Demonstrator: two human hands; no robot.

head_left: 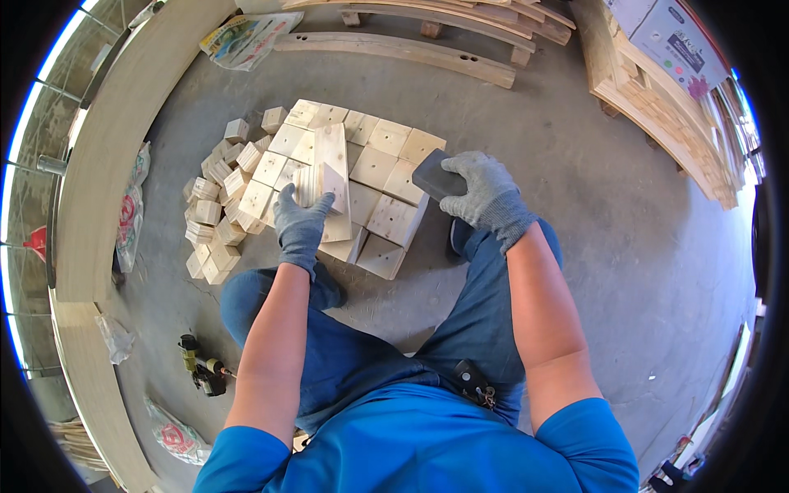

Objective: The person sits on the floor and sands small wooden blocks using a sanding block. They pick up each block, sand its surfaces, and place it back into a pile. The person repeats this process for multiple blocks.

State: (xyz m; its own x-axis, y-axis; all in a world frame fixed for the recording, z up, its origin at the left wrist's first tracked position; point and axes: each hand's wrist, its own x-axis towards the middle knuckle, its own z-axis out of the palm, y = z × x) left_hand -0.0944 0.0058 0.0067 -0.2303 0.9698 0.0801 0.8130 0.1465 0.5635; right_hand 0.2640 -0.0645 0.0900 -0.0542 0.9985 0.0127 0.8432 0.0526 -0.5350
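Observation:
My left hand (299,223), in a grey knit glove, grips a small wooden block (308,186) between thumb and fingers. The block is over a pale plank (330,146) that lies on a platform of larger square-faced wooden blocks (393,217), many with small dark holes. At the platform's right edge, my gloved right hand (489,195) is closed round a dark grey rectangular block (436,174), perhaps a sanding block; its exact kind is unclear. Left of the platform lies a loose heap of small wooden blocks (222,193) on the floor.
A cordless drill (201,363) lies on the floor by my left knee. Long boards (123,140) run along the left side. Planks (394,53) lie at the far side, near a printed plastic bag (244,41). Far right, a cardboard box (674,45) rests on stacked timber (657,115).

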